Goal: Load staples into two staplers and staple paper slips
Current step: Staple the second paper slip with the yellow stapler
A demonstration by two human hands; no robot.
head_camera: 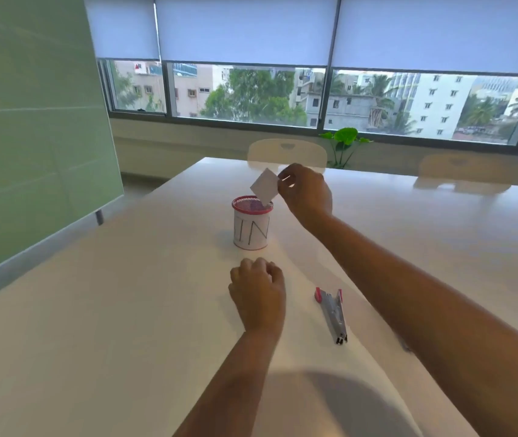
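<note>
At the far left a pale green board (30, 137) stands along the edge of the white tabletop (93, 310), well away from the work and blocking nothing. Moving in, the left hand (257, 291) rests knuckles-up on the tabletop just in front of a red mesh cup (252, 225); its fingers are curled under into a loose fist and no object shows in them, though anything tucked beneath the palm would be hidden. It seems parked there simply to stay out of the way.

The mesh cup, wrapped in a white label with hand-drawn letters, stands upright near the middle of the tabletop. Directly above its rim hangs a paper slip (264, 186), tilted, its lower corner at the cup's mouth. The right hand (306, 193) pinches the slip's upper edge between thumb and fingers, reaching from the right across the tabletop. Whether the slip is going into the cup or coming out cannot be told from this one view.

Nearer and to the right of the left hand, one stapler (332, 313), metal with red ends, lies flat under the line of the right forearm, untouched. A second stapler is not in view. Beyond the tabletop stand two pale chairs (286, 152), a green plant (346, 140) and the windows
</note>
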